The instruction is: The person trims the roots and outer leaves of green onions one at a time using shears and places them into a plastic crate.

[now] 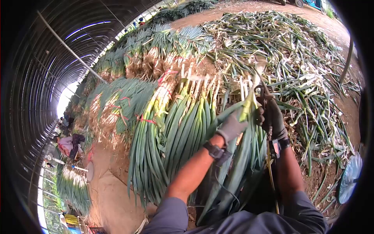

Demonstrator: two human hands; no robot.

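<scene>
My gloved left hand (232,128) is wrapped round a large green onion (246,107), whose long leaves hang toward my lap. The white root end points away from me and is blurred. My gloved right hand (275,117) grips an air blow gun (265,93) with a thin hose (271,177) running down from it. Its dark metal nozzle is close to the white stem. To the left, a row of loose green onions (187,117) lies side by side, white ends away from me. Beside them is a bundle (150,113) tied with red string.
Part of a plastic crate (226,100) shows beneath the onions. More tied bundles (113,103) are stacked at the left and back. A wide heap of stripped leaves (288,50) covers the ground ahead and right. A metal pole (70,46) slants across the upper left.
</scene>
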